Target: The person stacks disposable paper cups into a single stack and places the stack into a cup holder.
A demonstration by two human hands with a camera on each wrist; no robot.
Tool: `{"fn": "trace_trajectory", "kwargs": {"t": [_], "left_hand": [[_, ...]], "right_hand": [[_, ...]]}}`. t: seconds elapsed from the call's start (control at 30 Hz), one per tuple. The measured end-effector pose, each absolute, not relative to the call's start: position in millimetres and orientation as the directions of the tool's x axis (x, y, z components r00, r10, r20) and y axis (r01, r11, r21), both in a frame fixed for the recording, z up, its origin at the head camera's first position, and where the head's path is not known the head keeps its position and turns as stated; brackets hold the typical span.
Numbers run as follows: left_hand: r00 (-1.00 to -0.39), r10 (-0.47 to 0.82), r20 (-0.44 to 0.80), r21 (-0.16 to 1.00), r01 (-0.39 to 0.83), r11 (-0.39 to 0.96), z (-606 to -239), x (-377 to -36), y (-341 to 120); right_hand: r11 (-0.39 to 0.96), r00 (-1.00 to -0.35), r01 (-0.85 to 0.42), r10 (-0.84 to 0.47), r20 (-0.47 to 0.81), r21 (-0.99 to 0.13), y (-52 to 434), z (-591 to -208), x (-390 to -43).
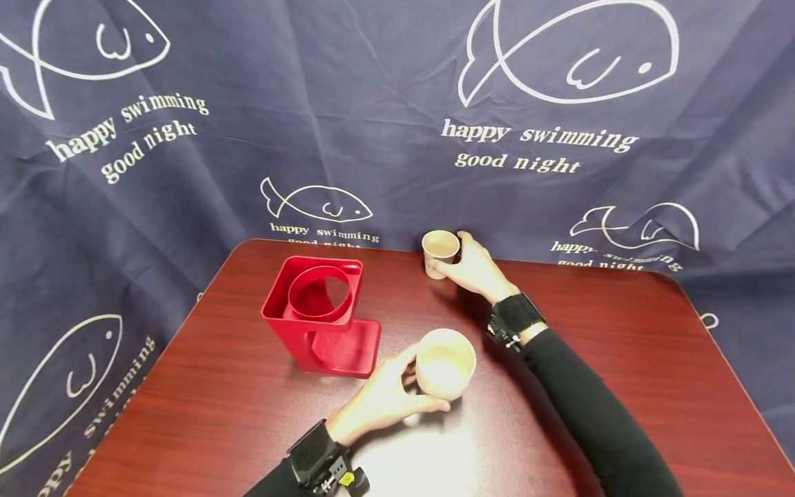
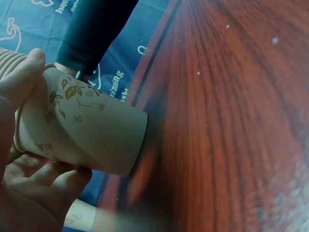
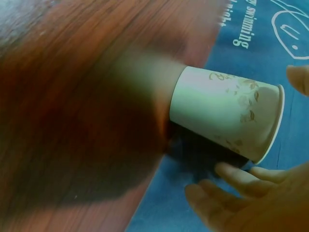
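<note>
My left hand (image 1: 391, 393) grips a stack of nested paper cups (image 1: 446, 364) near the front middle of the table. In the left wrist view several rims show in the stack (image 2: 87, 121), with a brown leaf print on the outer cup. At the table's back edge a single paper cup (image 1: 437, 259) stands upright. My right hand (image 1: 475, 266) reaches around that cup from the right, thumb in front and fingers behind. The right wrist view shows a gap between the fingers (image 3: 231, 181) and the printed cup (image 3: 224, 113), with the thumb past its rim.
A red plastic holder (image 1: 304, 345) with a round ring in its top and a flat base stands on the left of the brown wooden table (image 1: 590, 331). Dark blue cloth (image 1: 397, 124) with white fish prints hangs right behind the table and along its sides.
</note>
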State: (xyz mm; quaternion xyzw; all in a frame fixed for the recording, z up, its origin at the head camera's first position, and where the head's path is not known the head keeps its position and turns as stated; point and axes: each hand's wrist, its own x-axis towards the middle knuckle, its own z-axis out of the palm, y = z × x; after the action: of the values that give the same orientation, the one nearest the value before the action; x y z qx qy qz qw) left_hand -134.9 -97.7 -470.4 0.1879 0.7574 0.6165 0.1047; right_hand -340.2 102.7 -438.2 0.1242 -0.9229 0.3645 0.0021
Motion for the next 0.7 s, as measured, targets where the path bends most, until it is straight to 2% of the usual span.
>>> {"fn": "trace_trajectory", "kwargs": {"t": [0.3,0.7], "left_hand": [[-0.907,0.417,0.063,0.975,0.146,0.169,-469.0,-134.0,-97.6],[-0.913,0.401,0.078,0.963,0.173,0.207,-469.6,-133.8,-98.7]], "right_hand": [[0.704,-0.984,-0.173,-0.153,0.09,-0.688,94.6,-438.9,-340.5],[0.703,-0.982,-0.187,-0.153,0.111,-0.686,95.1,-437.0,-335.9]]}}
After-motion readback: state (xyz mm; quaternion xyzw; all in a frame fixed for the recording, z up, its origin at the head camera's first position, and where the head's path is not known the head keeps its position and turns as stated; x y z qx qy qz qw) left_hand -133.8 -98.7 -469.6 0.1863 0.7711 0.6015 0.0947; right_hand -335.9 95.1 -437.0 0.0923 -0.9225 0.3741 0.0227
